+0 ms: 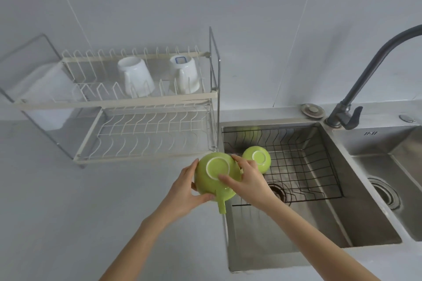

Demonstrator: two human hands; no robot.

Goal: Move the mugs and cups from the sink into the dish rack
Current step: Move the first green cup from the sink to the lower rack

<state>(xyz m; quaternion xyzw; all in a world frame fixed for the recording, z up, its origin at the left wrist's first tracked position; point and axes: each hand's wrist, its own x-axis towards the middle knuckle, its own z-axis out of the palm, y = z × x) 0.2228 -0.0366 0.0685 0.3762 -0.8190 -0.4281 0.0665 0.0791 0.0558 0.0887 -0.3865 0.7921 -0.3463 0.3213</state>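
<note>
An upside-down green cup (211, 172) with its handle pointing down is held above the sink's left edge. My left hand (185, 191) grips its left side and my right hand (247, 180) holds its right side and base. A second green cup (259, 158) lies upside down in the black wire basket (308, 166) inside the sink (342, 219). Two white mugs (135, 76) (185, 74) stand upside down on the upper tier of the two-tier dish rack (146, 102) on the counter to the left. The rack's lower tier (148, 134) is bare wire.
A dark faucet (356, 89) arches over the divide between the left basin and a second basin (388, 166) at the right. A translucent white holder (48, 96) hangs at the rack's left end. A tiled wall rises behind. Grey counter (68, 201) spreads left of the sink.
</note>
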